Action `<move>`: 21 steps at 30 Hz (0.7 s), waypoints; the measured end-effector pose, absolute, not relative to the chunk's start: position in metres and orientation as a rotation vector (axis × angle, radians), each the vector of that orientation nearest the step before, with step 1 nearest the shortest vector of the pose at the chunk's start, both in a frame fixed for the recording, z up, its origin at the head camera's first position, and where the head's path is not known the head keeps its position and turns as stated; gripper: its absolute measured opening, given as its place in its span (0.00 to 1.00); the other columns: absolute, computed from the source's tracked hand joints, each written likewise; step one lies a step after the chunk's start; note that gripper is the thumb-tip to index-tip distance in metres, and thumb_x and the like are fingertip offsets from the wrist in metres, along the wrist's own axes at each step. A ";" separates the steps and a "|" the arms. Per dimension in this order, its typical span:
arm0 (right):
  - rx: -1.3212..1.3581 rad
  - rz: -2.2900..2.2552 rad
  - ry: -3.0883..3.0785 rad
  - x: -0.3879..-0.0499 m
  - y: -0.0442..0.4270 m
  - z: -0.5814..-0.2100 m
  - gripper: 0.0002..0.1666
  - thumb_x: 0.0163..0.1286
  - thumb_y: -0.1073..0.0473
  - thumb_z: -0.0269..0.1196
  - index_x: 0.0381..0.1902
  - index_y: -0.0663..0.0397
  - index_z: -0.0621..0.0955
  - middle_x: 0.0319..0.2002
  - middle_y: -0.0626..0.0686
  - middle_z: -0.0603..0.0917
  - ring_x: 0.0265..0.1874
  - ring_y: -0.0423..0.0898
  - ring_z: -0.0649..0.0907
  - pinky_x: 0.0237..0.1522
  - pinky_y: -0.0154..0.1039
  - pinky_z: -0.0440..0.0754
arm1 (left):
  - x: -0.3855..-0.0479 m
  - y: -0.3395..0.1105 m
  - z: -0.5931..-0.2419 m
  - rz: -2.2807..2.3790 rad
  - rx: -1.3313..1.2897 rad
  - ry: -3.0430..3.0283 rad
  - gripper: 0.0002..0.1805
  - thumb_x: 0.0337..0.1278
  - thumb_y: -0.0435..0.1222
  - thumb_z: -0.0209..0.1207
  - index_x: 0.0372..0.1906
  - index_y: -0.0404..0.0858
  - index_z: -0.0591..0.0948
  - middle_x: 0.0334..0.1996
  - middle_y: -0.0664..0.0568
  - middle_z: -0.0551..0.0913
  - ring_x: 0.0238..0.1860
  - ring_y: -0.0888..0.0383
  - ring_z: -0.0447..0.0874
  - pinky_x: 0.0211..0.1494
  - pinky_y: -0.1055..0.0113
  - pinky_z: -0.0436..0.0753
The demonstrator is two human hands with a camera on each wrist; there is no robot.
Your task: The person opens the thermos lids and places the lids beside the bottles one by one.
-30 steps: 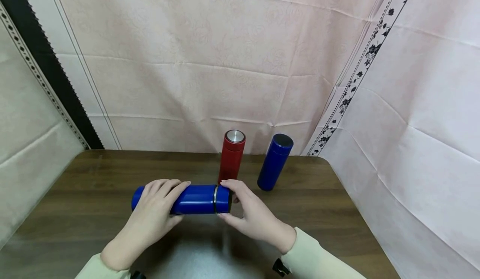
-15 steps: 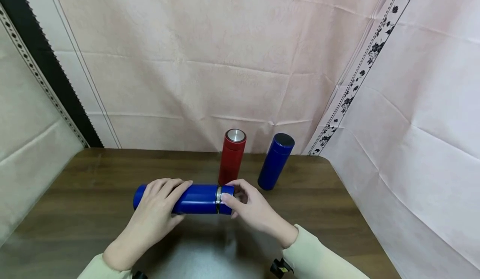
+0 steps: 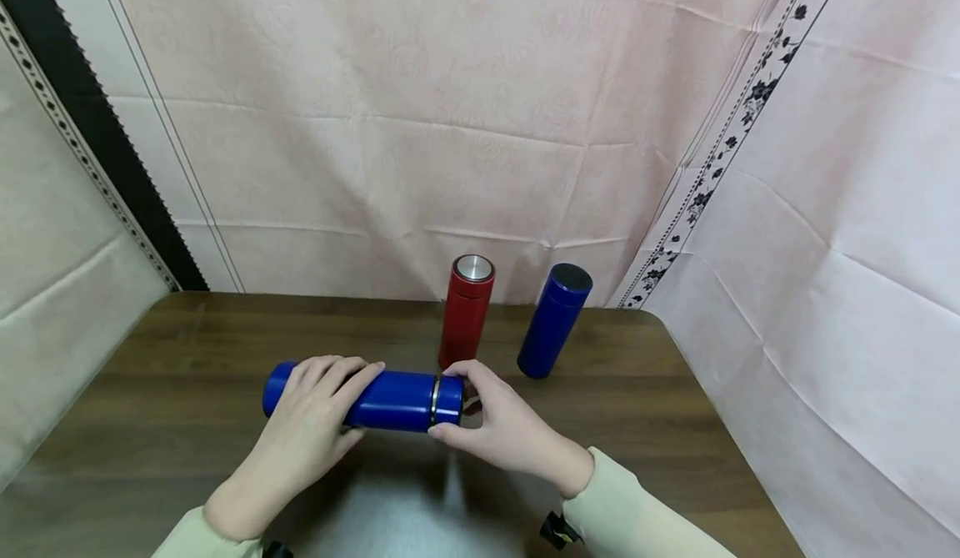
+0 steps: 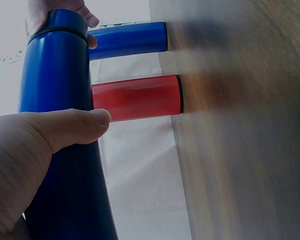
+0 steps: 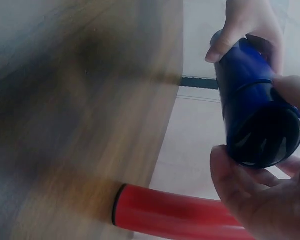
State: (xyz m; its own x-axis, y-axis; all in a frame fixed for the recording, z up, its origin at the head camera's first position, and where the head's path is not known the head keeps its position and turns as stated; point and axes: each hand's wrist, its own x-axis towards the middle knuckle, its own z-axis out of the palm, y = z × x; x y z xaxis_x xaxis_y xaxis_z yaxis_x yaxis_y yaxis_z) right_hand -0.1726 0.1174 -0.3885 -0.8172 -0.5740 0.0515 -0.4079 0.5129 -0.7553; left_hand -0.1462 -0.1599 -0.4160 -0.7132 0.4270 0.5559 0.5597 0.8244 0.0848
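A blue flask point(image 3: 397, 401) lies sideways in the air above the table, its cap end point(image 3: 448, 400) to the right with a silver ring beside it. My left hand point(image 3: 303, 433) grips the flask's body from above, and its thumb crosses the near side in the left wrist view. The thumb and fingers of my right hand point(image 3: 510, 429) hold the cap at its edges. In the right wrist view the cap's dark end face point(image 5: 264, 136) shows between those fingers.
Behind the held flask a red flask point(image 3: 465, 316) with a silver top stands on the wooden table point(image 3: 187, 374). To its right stands another blue flask point(image 3: 555, 321) with a dark top. Pale cloth point(image 3: 375, 124) hangs behind and at both sides.
My right thumb, which lay across the cap's front half a second ago, is now at its lower edge, and the fingers have spread. The left hand keeps its hold.
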 end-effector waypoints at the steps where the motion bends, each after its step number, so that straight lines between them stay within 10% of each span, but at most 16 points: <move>1: -0.848 -1.152 2.566 -0.173 0.118 -0.388 0.37 0.59 0.37 0.68 0.62 0.34 0.65 0.53 0.42 0.73 0.46 0.43 0.78 0.46 0.39 0.81 | -0.147 -0.160 -0.416 -0.328 -0.728 -2.483 0.49 0.26 0.42 0.80 0.64 0.45 0.73 0.54 0.47 0.76 0.55 0.44 0.70 0.60 0.43 0.64; 21: -0.952 -0.854 2.888 -0.179 0.123 -0.398 0.42 0.57 0.40 0.70 0.67 0.45 0.70 0.59 0.45 0.75 0.52 0.41 0.73 0.55 0.42 0.77 | -0.153 -0.166 -0.420 -0.575 -0.486 -2.511 0.45 0.27 0.41 0.80 0.61 0.40 0.74 0.51 0.43 0.78 0.53 0.41 0.69 0.56 0.40 0.63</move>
